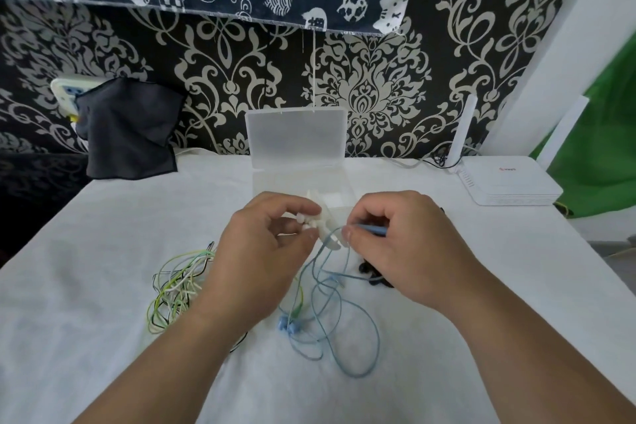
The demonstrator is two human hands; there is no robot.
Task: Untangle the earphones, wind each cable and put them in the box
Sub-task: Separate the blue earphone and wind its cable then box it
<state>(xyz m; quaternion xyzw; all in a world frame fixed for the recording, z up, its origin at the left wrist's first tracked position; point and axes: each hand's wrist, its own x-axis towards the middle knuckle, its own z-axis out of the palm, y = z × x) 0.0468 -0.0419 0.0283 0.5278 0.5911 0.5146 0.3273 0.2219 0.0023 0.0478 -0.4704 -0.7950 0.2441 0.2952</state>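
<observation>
Thin light-blue earphone cable [344,330] lying in loose, overlapping loops on the white cloth-covered counter [103,286], near centre between the forearms, with its pair of blue earbuds [287,323] at the near-left of the loops and its upper end raised to the hands. Right hand [392,251] pinching the blue plug stem [373,227] between thumb and forefinger, other fingers curled in. Left hand [272,244] pinching a small white plastic piece [320,217], probably a winder, though hard to tell. Judged very light and limp, with no stiffness to hold a shape, so likely to snag on its own loops and spring out of a coil unless kept pinched. Probably weakest at the joints by plug and buds. Best taken at the plug stem or the bud bodies, then fed through the fingers, never yanked by the bare wire. Close on the left, a tangle of green, white and black cables [172,289] beside the left wrist, easy to drag along. Part of a black earphone [370,272] just under the right hand. Clear plastic box [340,189], lid upright and open, just beyond the hands at far centre. White router [506,182] well apart at far right, dark cloth [127,131] at far left. Most open room on the near cloth, short of the counter's right edge.
</observation>
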